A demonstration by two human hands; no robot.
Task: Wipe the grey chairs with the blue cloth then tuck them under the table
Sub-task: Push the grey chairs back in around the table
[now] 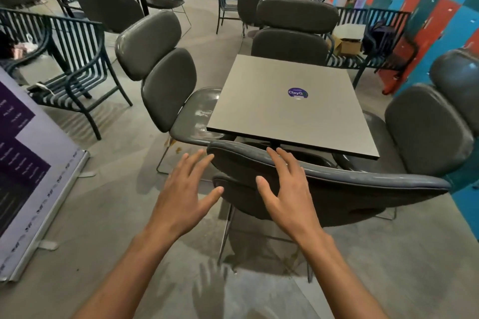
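Note:
A square grey table (pixel 290 101) with a round purple sticker stands ahead of me. Grey padded chairs surround it: the near chair (pixel 350 189) with its backrest towards me, a left chair (pixel 166 77), a far chair (pixel 295 31) and a right chair (pixel 427 132). My left hand (pixel 184 189) hovers with fingers spread beside the near chair's backrest at its left end. My right hand (pixel 282 186) is spread over the backrest's top edge; I cannot tell if it touches. Both hands hold nothing. No blue cloth is in view.
A purple and white banner stand (pixel 39 176) leans at the left. Dark metal slatted chairs (pixel 75 59) stand left and behind the table. More grey chairs and tables fill the back. A colourful wall (pixel 440 8) runs along the right, with a cardboard box (pixel 347 44) near it.

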